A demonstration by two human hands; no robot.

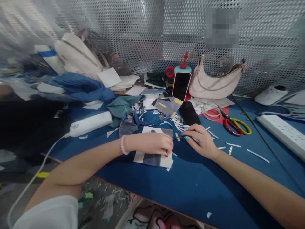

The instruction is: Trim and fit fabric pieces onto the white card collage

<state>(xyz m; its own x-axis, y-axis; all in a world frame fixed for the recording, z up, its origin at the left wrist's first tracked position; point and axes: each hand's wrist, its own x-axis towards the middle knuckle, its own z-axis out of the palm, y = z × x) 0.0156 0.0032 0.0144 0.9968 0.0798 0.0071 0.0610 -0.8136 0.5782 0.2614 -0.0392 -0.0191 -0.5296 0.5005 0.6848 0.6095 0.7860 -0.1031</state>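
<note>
My left hand lies curled on a small white card covered with grey and blue fabric patches, pressing it to the blue table top. A pink bead bracelet circles that wrist. My right hand pinches a thin dark tool, a slim pen-like or tweezer-like thing, its tip pointing left toward the left fingertips at the card's upper edge. Both hands almost touch over the card.
A black phone lies just behind the hands, another phone stands upright. Red and yellow scissors, a white power strip, a pale bag, a white handheld device with cord, fabric scraps and paper strips surround them.
</note>
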